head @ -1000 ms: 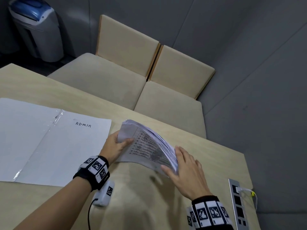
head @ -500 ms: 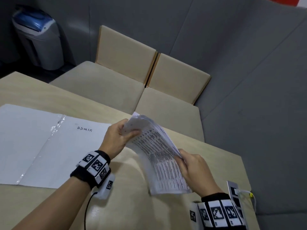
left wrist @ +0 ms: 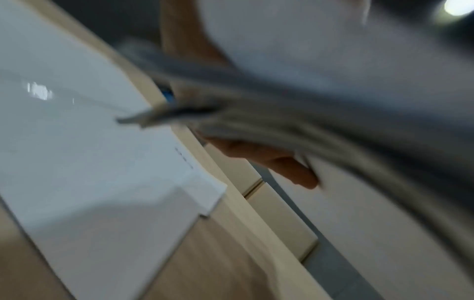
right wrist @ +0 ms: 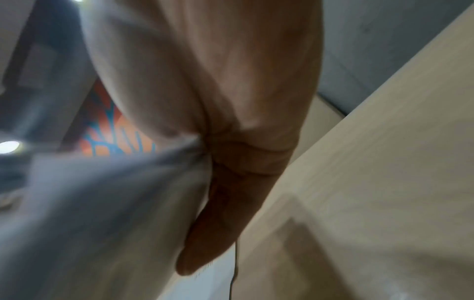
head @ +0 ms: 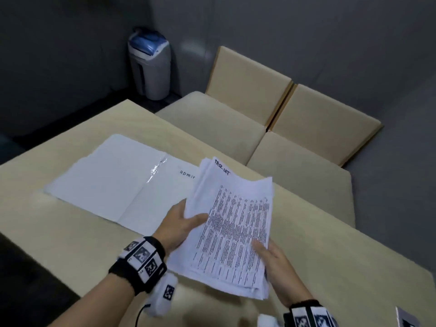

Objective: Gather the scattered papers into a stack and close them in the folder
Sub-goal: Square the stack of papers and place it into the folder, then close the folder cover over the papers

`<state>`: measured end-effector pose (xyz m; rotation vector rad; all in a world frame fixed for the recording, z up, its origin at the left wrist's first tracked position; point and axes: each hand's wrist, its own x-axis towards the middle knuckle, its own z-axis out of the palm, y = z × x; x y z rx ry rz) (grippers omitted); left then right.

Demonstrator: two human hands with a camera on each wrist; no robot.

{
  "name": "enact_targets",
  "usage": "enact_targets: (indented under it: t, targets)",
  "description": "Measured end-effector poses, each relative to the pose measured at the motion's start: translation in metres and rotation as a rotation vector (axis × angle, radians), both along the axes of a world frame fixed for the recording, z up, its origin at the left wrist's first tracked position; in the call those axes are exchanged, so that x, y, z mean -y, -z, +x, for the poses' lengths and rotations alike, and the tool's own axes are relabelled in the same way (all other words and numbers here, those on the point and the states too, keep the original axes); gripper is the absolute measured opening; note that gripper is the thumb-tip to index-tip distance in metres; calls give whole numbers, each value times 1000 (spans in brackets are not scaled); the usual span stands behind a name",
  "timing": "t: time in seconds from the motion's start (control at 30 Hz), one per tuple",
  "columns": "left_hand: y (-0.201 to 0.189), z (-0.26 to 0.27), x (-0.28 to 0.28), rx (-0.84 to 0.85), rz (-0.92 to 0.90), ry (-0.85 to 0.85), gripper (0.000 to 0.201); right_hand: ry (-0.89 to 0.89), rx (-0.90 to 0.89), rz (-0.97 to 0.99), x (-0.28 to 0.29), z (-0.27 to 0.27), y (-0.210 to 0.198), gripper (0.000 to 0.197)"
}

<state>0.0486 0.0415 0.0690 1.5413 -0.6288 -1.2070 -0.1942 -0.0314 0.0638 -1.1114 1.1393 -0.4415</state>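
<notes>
Fingers: those of the left hand (head: 180,226) are curled under the left edge of the stack, thumb on top, gripping it; those of the right hand (head: 274,265) clasp the lower right corner, thumb laid across the top sheet.

Items, left to right:
- Grey pedal bin with blue lid (head: 149,63), on the floor by the wall.
- Open white card folder (head: 103,182), flat on the pale wooden desk (head: 54,237), a handwritten label on its right leaf.
- Thick stack of white printed papers (head: 233,223), held clear of the desk between both hands, its far corner overlapping the folder's right leaf.
- Two beige cushioned seats (head: 283,128), behind the desk.
</notes>
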Motion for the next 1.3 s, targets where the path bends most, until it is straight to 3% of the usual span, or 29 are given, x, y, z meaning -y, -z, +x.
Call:
enact_targets:
  t: [0.13, 0.3, 0.37, 0.5, 0.6, 0.7, 0.8, 0.9, 1.07, 1.2, 1.3]
  targets:
    - [5, 51, -5, 110, 28, -43, 42, 49, -90, -31, 0, 54, 34, 28]
    - [32, 147, -1, 65, 63, -163, 37, 206, -56, 101, 7, 131, 65, 31]
    - [42, 195, -2, 188, 161, -203, 41, 237, -88, 139, 8, 156, 76, 33]
    - [73, 286, -7, 630, 495, -227, 49, 225, -268, 110, 9, 193, 98, 35]
    - [87, 328, -16, 766, 744, -180, 52, 239, -439, 41, 6, 212, 110, 47]
    - [99, 353, -24, 791, 813, -142, 59, 302, -663, -50, 5, 223, 104, 52]
    - [98, 372, -23, 637, 783, -76, 55, 335, -701, -48, 11, 219, 106, 56]
    - [83, 385, -20, 509, 650, 83, 21, 340, -695, -70, 13, 215, 110, 57]
    - [2, 354, -15, 55, 204, 273, 24, 333, -726, -80, 21, 199, 107, 51]
    - [-27, 312, -2, 30, 58, 433, 44, 361, -698, -150, 18, 190, 106, 58]
    - [5, 281, 10, 113, -30, 471, 39, 351, -621, -226, 15, 188, 109, 58]
